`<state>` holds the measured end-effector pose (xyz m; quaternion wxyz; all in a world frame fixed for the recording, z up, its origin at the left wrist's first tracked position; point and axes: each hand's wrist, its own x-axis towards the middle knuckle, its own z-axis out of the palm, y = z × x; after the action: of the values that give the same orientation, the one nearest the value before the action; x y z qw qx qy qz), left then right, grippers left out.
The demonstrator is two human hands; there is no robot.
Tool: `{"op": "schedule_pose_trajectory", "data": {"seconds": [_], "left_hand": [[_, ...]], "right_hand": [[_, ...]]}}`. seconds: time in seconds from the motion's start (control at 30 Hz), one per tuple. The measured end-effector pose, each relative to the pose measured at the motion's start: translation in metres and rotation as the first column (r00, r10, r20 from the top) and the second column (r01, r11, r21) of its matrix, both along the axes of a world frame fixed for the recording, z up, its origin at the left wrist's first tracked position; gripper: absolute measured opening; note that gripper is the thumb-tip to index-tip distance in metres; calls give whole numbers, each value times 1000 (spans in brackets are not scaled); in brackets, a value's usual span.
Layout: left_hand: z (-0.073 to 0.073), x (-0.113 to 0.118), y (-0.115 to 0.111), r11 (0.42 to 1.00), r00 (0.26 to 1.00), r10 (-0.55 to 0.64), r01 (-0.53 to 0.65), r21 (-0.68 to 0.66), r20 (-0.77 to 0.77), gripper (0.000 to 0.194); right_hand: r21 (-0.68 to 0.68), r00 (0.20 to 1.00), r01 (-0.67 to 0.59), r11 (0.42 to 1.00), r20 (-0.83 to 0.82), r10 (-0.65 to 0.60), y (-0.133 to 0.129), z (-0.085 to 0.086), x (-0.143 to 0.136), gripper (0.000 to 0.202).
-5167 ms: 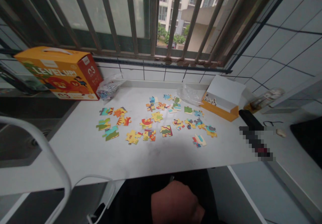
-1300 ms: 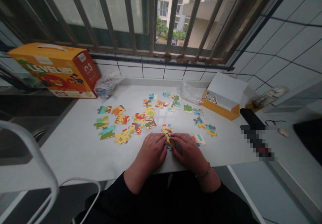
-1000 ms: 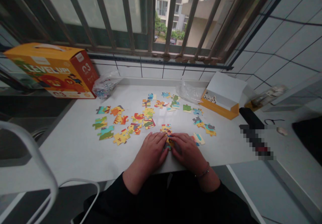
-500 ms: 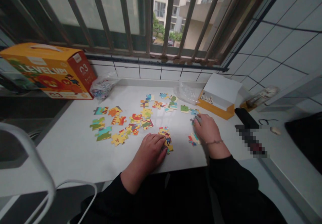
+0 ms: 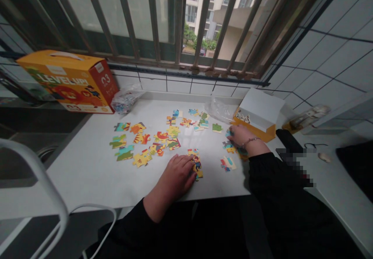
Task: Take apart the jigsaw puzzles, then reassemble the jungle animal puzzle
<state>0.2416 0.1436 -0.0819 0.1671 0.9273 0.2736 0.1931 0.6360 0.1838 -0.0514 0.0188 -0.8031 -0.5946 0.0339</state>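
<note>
My left hand (image 5: 180,173) rests at the front of the white table (image 5: 96,181), its closed fingers on the left edge of a joined yellow puzzle strip (image 5: 197,162). My right hand (image 5: 240,135) is at the right, fingers bent together over a blue puzzle piece (image 5: 228,133) that they partly cover. Just below it lies a grey-blue and yellow piece (image 5: 229,147). Nearer the front edge is a red, blue and cream piece (image 5: 228,163). A green piece (image 5: 217,127) lies left of my right hand. Several yellow and orange pieces (image 5: 161,136) are spread left of centre.
An orange box (image 5: 70,84) stands at the back left beside a clear bag with pieces (image 5: 126,100). Another plastic bag (image 5: 220,109) and an open white-and-yellow box (image 5: 259,109) are at the back right. A dark phone-like object (image 5: 288,140) lies farther right.
My right hand has moved up and away from the grey-blue piece, which now lies uncovered, to the blue piece above it. My left hand stays by the strip. The view has shifted slightly.
</note>
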Motion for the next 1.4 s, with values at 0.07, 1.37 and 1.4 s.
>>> {"op": "schedule_pose_trajectory", "data": {"seconds": [0.07, 1.37, 1.4], "left_hand": [[1, 0, 0, 1000, 1000, -3, 3, 2, 5, 28], [3, 2, 0, 1000, 1000, 20, -20, 7, -8, 34], [3, 2, 0, 1000, 1000, 20, -20, 7, -7, 34]], "right_hand": [[28, 1000, -13, 1000, -25, 14, -4, 10, 1, 19], [244, 874, -203, 948, -392, 288, -65, -27, -149, 33], [246, 874, -198, 949, -393, 284, -65, -28, -149, 32]]}}
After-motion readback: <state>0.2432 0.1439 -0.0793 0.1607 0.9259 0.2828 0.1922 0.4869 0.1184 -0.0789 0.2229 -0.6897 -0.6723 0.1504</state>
